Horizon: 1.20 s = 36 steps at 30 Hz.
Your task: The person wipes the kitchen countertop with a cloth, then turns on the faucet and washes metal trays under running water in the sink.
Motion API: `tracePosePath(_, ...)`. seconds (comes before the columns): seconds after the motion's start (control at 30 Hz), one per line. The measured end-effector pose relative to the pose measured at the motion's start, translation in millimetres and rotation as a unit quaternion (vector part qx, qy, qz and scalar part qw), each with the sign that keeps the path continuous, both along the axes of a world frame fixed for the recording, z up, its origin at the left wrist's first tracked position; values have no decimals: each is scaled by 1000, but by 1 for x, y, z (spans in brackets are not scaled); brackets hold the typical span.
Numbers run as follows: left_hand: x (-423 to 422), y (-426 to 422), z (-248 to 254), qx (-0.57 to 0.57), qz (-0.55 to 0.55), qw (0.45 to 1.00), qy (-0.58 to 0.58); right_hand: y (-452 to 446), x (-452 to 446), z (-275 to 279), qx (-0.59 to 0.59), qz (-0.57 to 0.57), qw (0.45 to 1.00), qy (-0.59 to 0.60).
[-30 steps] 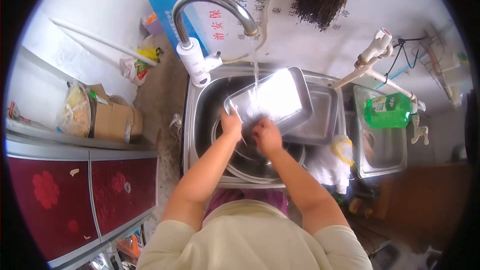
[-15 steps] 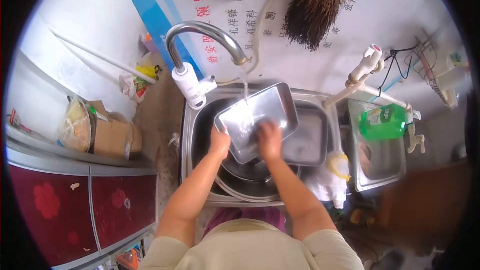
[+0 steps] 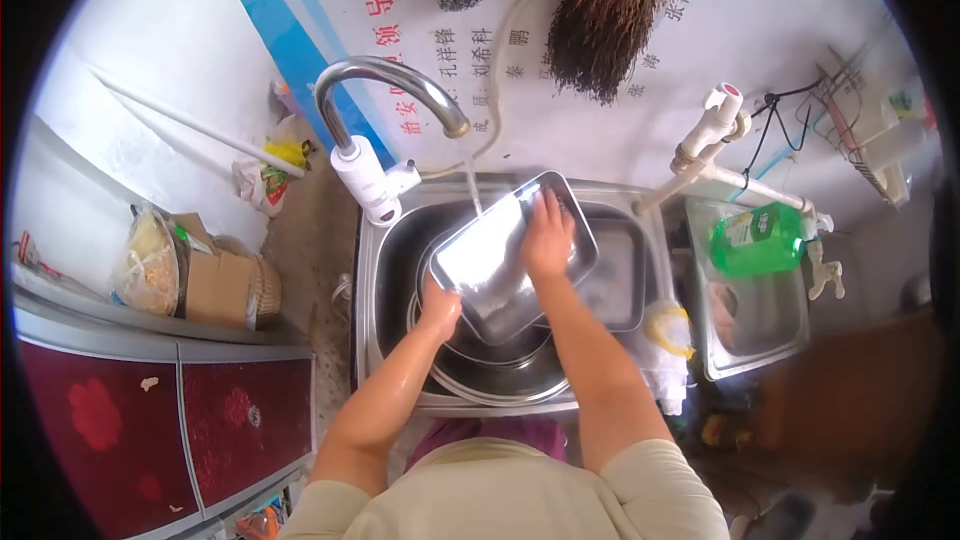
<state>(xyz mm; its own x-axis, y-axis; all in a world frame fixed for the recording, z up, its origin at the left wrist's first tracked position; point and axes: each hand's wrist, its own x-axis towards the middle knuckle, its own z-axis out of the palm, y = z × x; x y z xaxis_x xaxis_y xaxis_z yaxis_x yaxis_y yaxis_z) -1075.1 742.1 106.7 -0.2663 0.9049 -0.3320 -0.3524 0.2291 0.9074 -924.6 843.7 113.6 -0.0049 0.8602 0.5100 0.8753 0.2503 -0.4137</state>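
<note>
Clasping a glossy, rectangular metal tray [image 3: 485,265] is the left grip [image 3: 439,310]; the right grip [image 3: 548,235] touches it, hold unclear.

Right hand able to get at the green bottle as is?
Probably, once the right hand leaves the tray; the near side of the green bottle looks unobstructed, with the white pipe behind it.
</note>
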Motion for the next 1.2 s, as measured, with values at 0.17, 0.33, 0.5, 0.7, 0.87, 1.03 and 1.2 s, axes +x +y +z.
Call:
tracePosePath(0.17, 2, -4, -10, 13, 9, 998, -68, -19, -37, -10, 45, 161, 986, 6)
tracePosePath(0.33, -12, -1, -22, 28, -28, 993, -111, -67, -51, -6, -9, 363, 932, 12)
tracePosePath(0.5, -14, -7, -17, 19, -33, 992, -118, -36, -31, -8, 29, 173, 981, -79)
tracePosePath(0.7, -16, 0, -23, 27, -32, 995, -87, -60, -60, -12, -21, 229, 973, 13)
tracePosePath(0.87, -32, 1, -34, 7, -82, 980, -184, -67, -43, -16, -73, 375, 924, -1)
tracePosePath(1.03, -31, 6, -36, 16, -96, 975, -200, -63, -27, -19, -45, 434, 899, -28)
tracePosePath(1.2, -14, -2, -18, -18, -124, 984, -130, -46, -56, -14, 74, 355, 930, 53)
